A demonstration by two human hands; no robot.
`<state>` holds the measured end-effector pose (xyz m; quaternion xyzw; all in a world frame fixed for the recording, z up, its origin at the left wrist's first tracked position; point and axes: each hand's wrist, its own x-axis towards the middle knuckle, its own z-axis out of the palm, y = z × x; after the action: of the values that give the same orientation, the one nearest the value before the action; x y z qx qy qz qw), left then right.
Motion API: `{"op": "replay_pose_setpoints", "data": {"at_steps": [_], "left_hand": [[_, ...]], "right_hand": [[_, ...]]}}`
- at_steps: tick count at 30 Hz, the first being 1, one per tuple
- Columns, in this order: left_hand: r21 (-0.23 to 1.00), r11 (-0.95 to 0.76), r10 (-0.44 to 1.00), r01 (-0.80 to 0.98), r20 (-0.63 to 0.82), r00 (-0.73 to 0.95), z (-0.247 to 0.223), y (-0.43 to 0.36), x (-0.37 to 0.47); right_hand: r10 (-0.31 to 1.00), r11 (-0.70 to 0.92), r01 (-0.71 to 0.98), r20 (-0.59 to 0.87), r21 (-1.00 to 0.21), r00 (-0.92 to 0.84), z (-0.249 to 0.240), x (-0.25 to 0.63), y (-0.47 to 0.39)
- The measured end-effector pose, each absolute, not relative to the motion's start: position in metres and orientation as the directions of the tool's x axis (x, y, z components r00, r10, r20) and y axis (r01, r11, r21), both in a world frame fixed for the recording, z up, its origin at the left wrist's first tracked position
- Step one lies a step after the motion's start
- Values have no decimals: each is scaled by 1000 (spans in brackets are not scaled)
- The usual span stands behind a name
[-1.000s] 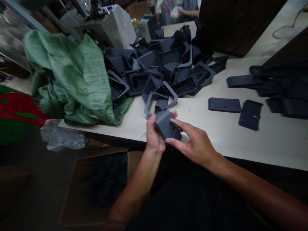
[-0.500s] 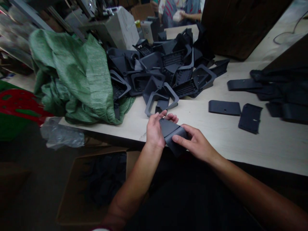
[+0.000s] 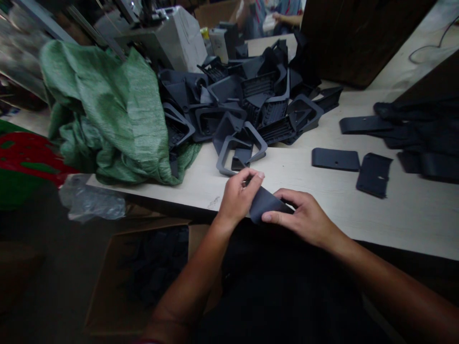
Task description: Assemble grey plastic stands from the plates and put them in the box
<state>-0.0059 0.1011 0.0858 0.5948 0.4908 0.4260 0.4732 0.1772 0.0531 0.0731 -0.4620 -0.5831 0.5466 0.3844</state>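
Observation:
A dark grey plastic part (image 3: 267, 204) with a smooth face is held between my two hands, over the table's front edge. My left hand (image 3: 239, 195) grips its upper left end, thumb on top and fingers curled behind. My right hand (image 3: 304, 215) is closed on the right end, its thumb along the near face. The part's underside is hidden. Just beyond my left hand lies an angular grey plastic frame (image 3: 224, 155). To the right, a flat dark plate (image 3: 335, 159) with a small hole and a dark square piece (image 3: 374, 175) lie on the table.
Behind my hands is a heap of grey plastic parts (image 3: 258, 86). A green woven sack (image 3: 114, 114) stands left of it. Dark pieces (image 3: 430, 138) are piled at right. Below the table (image 3: 412, 220) is a cardboard box (image 3: 96, 296) of dark parts. Another person's hand (image 3: 278, 18) shows at the back.
My left hand has turned over, its thumb now lying on top of the grey part. The part has rotated and shows a single smooth face. My right hand has shifted slightly right.

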Motion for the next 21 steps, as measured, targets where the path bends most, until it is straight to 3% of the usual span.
{"op": "replay_pose_setpoints", "data": {"at_steps": [3, 5, 8, 11, 14, 21], "left_hand": [[822, -309, 910, 479, 109, 400, 94, 102, -17], [805, -344, 832, 484, 23, 554, 101, 103, -19], [868, -282, 768, 409, -51, 639, 103, 107, -19], [948, -154, 812, 279, -40, 583, 92, 114, -22], [991, 2, 893, 137, -64, 446, 79, 114, -25], [930, 343, 903, -131, -288, 319, 68, 96, -14]], "right_hand": [[938, -79, 142, -122, -987, -323, 75, 184, 55], [925, -72, 149, -122, -986, -359, 78, 185, 57], [932, 10, 240, -78, -971, -354, 85, 186, 57], [959, 118, 355, 14, -927, -284, 89, 193, 58], [969, 135, 329, 54, -935, -243, 83, 201, 57], [995, 79, 248, 60, -966, -81, 65, 196, 51]]}}
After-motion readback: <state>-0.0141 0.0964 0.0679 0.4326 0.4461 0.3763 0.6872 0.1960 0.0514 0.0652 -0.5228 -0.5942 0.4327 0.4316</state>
